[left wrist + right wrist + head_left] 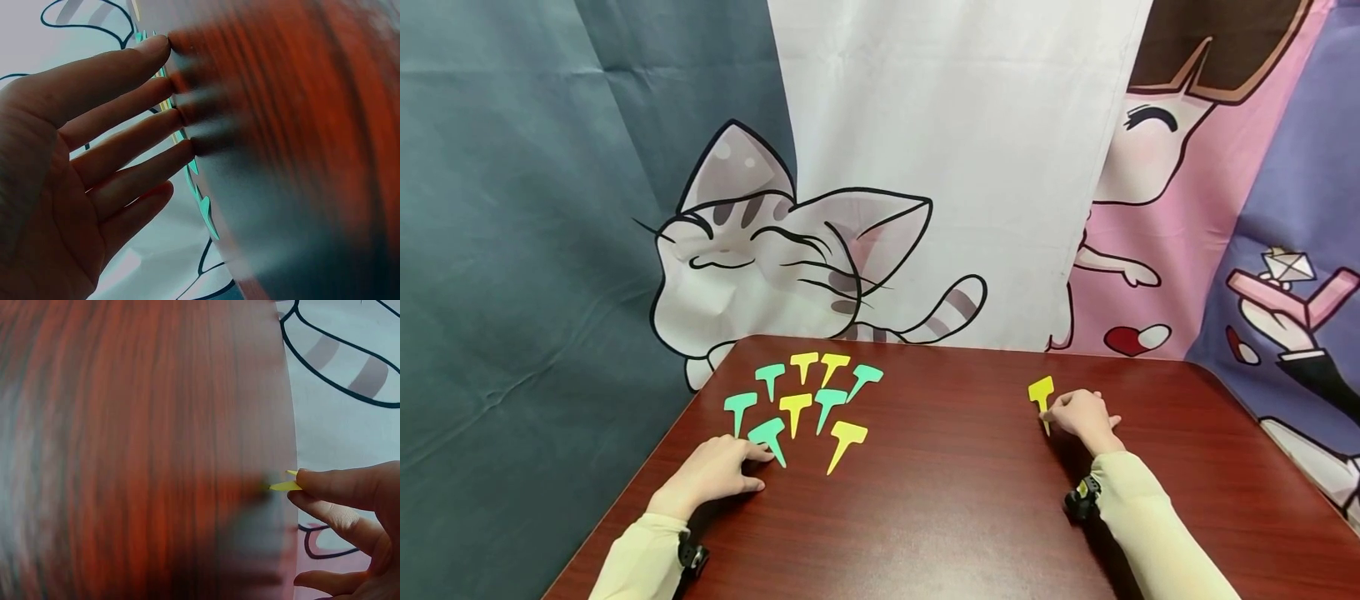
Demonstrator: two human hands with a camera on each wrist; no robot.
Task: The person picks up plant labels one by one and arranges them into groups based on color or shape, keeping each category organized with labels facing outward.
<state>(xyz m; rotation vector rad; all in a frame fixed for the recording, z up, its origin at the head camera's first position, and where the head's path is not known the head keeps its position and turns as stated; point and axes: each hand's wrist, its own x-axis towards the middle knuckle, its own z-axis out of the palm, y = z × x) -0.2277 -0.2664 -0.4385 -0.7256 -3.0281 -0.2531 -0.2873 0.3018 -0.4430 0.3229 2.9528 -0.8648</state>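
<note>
Two-handed work at a table [940, 500], against which all places are given. The tabletop is dark reddish-brown, with streaked wood grain, a soft gloss that mirrors the hands, and rounded far corners. Behind its far edge hangs a printed cloth backdrop [985, 125], grey-green at the table's left, white behind its middle, pink and purple at its right. A striped cat drawing [718, 287] rises behind the table's far left corner; a cartoon figure [1138, 150] and a drawn hand with a pink box [1270, 293] appear behind its right part.

On the table's left half lie nine T-shaped tags, loosely grouped: five green tags, the nearest green tag [767, 432] among them, and four yellow ones, such as the nearest yellow tag [848, 435]. The left hand [715, 471] is at the table's left side, fingers spread and holding nothing, fingertips at the surface, just beside the nearest green tag; whether they touch it cannot be told.

Over the table's right half, the right hand [1081, 414] pinches a single yellow tag [1041, 390] by its stem between thumb and forefinger, its broad head toward the far edge. Pale sleeves [1150, 517] cross the table's near part, a black wrist device [1081, 498] on each.
</note>
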